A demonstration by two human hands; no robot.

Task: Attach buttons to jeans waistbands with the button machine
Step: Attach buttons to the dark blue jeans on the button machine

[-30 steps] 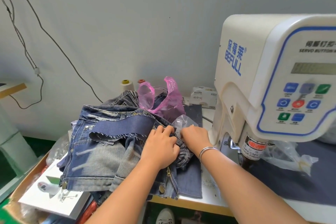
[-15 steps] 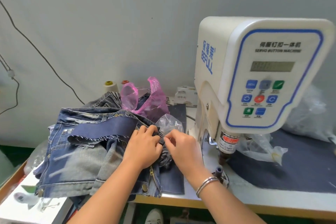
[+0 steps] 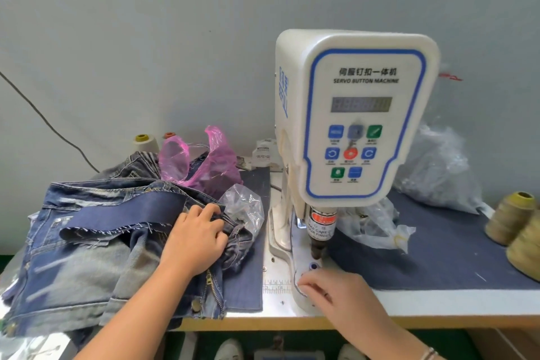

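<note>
Jeans point(image 3: 96, 248): piled at the left end of the table point(image 3: 438, 301), well apart from the press point, so no waistband lies under the machine yet; the heap hangs over the table's front edge, and I reckon a careless tug could drag it off.
Button machine point(image 3: 356, 114): stands to the right of the pile; its display is too blurred to read, and the ram's warning label shows only in part.
Left hand point(image 3: 195, 238): lies on the bunched denim near the waistband, fingers curled into the folds and gripping the cloth; if it lets the fabric slide, I think the button could land off its mark.
Right hand point(image 3: 330, 289): fingertips pinched together at the lower die point(image 3: 314, 266), right under the ram point(image 3: 318, 235); whether they hold a button I cannot tell. The main danger, as I see it, is the ram firing while those fingers are there.
Clear bag point(image 3: 244, 207): crumpled beside the left hand; contents are not clear.
</note>
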